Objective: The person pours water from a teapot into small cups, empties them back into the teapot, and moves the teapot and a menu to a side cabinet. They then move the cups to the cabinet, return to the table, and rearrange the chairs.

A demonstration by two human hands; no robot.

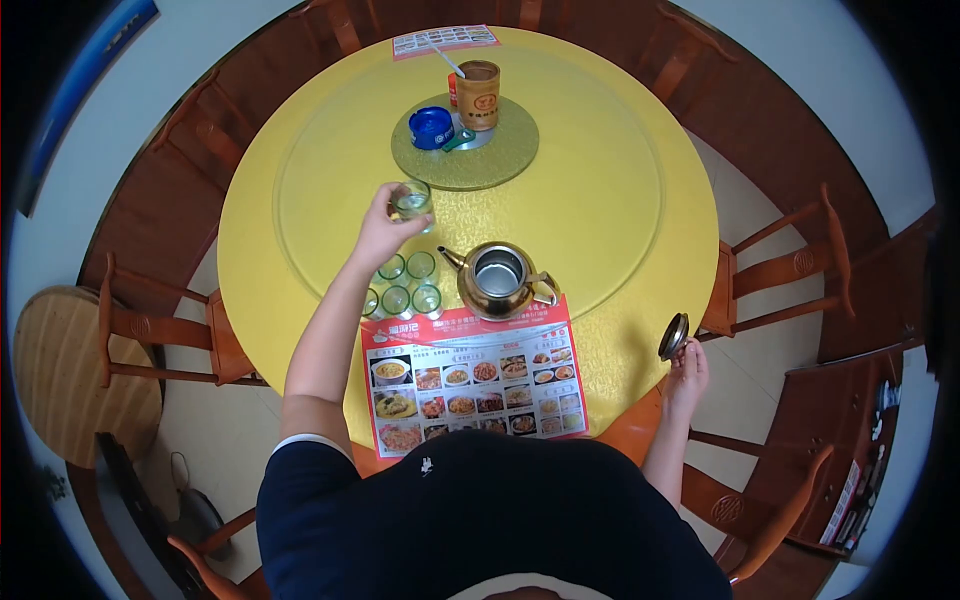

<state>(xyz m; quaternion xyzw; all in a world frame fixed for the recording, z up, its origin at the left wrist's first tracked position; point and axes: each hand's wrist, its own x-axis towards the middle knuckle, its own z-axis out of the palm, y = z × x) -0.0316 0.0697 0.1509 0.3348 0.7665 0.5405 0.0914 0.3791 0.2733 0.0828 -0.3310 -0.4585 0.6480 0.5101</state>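
My left hand (388, 226) is wrapped round a green-rimmed glass (412, 203) over the yellow table (330, 130). Several more such glasses (396, 299) stand in a group just below it. To their right is a metal teapot (497, 281) with its top uncovered and its spout pointing left. Out at the right edge of the table, my right hand (686, 374) pinches a round metal lid (675, 337), tilted on its side. A red and white menu sheet (470, 385) lies in front of my body, its upper edge by the teapot and glasses.
A round glass stand (410, 165) at the far side bears a blue ashtray (430, 128), a bamboo holder (479, 97) and a green-handled item (460, 141). Another menu (446, 42) lies behind. Wooden chairs (800, 262) surround the table; a round wooden board (85, 375) leans at left.
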